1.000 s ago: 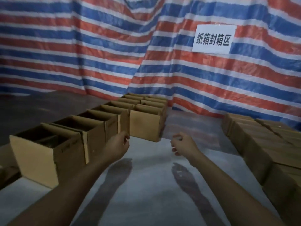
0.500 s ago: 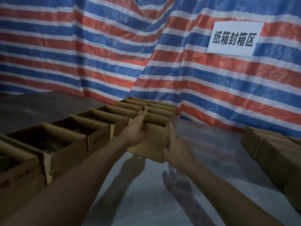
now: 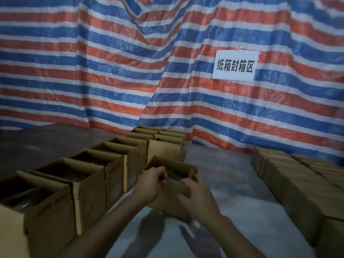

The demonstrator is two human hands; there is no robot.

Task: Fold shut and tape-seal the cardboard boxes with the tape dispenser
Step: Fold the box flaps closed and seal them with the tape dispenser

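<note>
An open brown cardboard box [image 3: 173, 165] hangs tilted above the white floor sheet, held between both hands in front of me. My left hand [image 3: 149, 183] grips its near left rim with curled fingers. My right hand [image 3: 197, 196] wraps round the near right side and covers part of the front wall. Something dark lies inside the box. No tape dispenser shows in this view.
A row of open boxes [image 3: 89, 175] runs along the left toward the striped tarp wall [image 3: 130, 71]. More open boxes [image 3: 163, 146] stand just behind the held one. Closed boxes [image 3: 301, 177] are stacked at the right. A white sign [image 3: 235, 65] hangs on the tarp.
Both hands reached forward to a box at the end of the row, took hold of it and drew it toward me off the floor. The camera tilted up.
</note>
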